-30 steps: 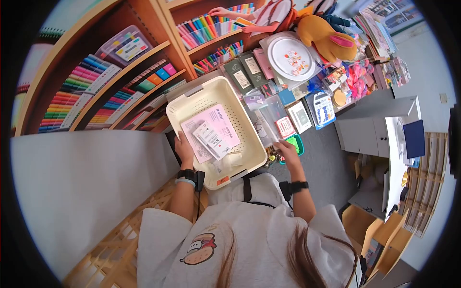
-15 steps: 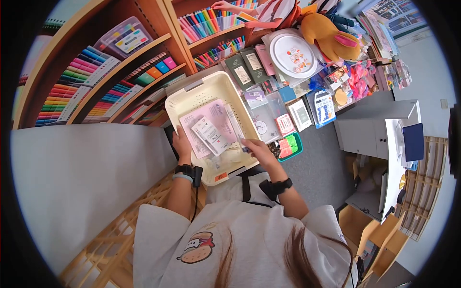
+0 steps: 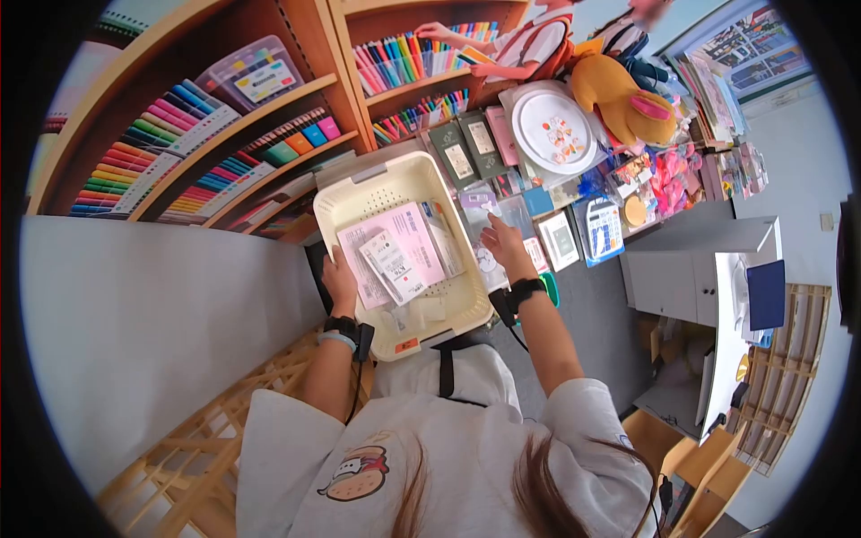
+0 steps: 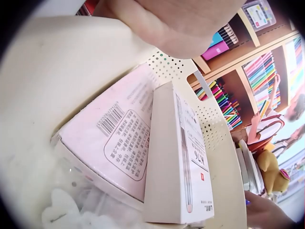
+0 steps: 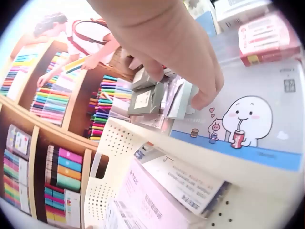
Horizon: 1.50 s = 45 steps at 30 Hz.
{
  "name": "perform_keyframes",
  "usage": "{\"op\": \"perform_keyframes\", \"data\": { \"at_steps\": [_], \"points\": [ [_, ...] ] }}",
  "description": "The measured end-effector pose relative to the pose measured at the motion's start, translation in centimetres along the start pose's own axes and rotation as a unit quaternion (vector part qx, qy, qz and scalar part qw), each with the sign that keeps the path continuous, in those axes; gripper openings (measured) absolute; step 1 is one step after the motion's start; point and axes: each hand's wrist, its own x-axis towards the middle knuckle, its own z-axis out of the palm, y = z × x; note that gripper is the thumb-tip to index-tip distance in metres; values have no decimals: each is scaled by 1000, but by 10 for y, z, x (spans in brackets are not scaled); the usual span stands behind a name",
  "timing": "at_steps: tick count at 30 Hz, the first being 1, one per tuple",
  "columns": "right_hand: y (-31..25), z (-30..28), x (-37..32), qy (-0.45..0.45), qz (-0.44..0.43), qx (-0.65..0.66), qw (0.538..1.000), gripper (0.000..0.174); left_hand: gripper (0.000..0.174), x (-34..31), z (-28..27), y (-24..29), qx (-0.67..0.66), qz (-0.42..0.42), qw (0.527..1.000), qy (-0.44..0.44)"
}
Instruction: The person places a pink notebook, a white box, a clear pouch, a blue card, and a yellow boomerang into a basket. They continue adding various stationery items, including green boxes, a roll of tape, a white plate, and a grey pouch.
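Note:
A cream plastic basket [image 3: 326,204] is held at its left side by my left hand [image 3: 340,280], which also shows at the top of the left wrist view [image 4: 171,21]. In it lie a pink box [image 3: 414,235], a white K76 box [image 3: 391,265] on top, and a flat white pack [image 3: 442,240] along the right side. My right hand [image 3: 508,248] is outside the basket's right edge, fingers bent loosely over small packs by a purple pack [image 3: 478,199]. In the right wrist view its thumb and fingertips stand apart near a pale pack [image 5: 181,98], holding nothing visible.
Beyond the basket stand notebooks [image 3: 451,154], a round white tray [image 3: 553,132], a plush toy [image 3: 619,100] and a calculator [image 3: 603,231]. A cartoon-printed folder [image 5: 279,90] lies beside the basket. A printed shelf backdrop [image 3: 345,90] rises behind; a white cabinet [image 3: 668,276] stands right.
My right hand came in over the basket, let go of the flat white pack there, and moved away up and right to the small packs. My left hand stays on the basket.

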Motion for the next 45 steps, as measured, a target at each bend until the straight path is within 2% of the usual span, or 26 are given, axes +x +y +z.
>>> {"op": "perform_keyframes", "data": {
  "at_steps": [1, 3, 5, 6, 7, 9, 11, 13, 14, 16, 19, 21, 25, 27, 30, 33, 37, 40, 43, 45],
  "points": [
    [-1, 5, 17, 56, 61, 19, 996, 35, 53, 0, -1, 1, 17, 3, 1000, 1],
    [2, 1, 43, 45, 74, 14, 996, 37, 51, -1, -1, 5, 16, 6, 1000, 9],
    [11, -6, 55, -51, -29, -89, 994, 27, 50, -3, -3, 9, 16, -4, 1000, 7],
    [5, 2, 56, 7, 90, 64, 994, 19, 49, -4, -4, 12, 17, 0, 1000, 11],
    [7, 1, 55, 4, 93, 59, 994, 19, 49, -5, -5, 14, 17, -5, 1000, 15],
    [12, -8, 46, -35, 41, 48, 997, 17, 47, -6, -7, 16, 7, -12, 1000, 3],
    [9, -14, 27, -13, 24, 27, 999, 16, 46, -4, -4, 11, 0, -13, 1000, 12],
    [4, -22, -4, -11, -14, 88, 996, 14, 44, -6, -6, 15, 16, 0, 1000, 6],
    [1, -23, -22, -13, -10, 78, 997, 14, 43, -6, -7, 17, 10, 3, 1000, 7],
    [-2, -24, -61, -29, -32, 123, 991, 11, 43, -6, -6, 17, 17, -12, 1000, 11],
    [4, -15, -107, -75, -40, 82, 993, 8, 43, -5, -6, 19, 25, -5, 1000, 15],
    [11, -7, -125, -127, -69, 38, 989, 12, 43, -6, -7, 21, 20, -11, 1000, 10],
    [30, 9, -133, -149, -30, -20, 988, 19, 43, -6, -8, 21, 43, -25, 999, 6],
    [38, 20, -122, -187, -6, -39, 982, 19, 44, -5, -7, 21, 30, -27, 999, 9],
    [45, 49, -99, -184, 26, -34, 982, 21, 45, -5, -7, 20, 39, -20, 999, 11],
    [43, 90, -83, -205, -7, 7, 979, 27, 45, -5, -6, 21, 52, -19, 998, 13],
    [52, 118, -72, -203, -32, -13, 979, 32, 45, -4, -6, 18, 47, -25, 999, 10],
    [60, 114, -76, -185, -27, -86, 979, 30, 44, -4, -4, 16, 41, -15, 999, 24],
    [84, 99, -59, -160, -62, -165, 971, 34, 42, -4, -4, 15, 43, -18, 999, 19],
    [92, 93, -51, -114, -170, -356, 912, 37, 42, -4, -4, 16, 35, -17, 999, 21]
  ]
}}
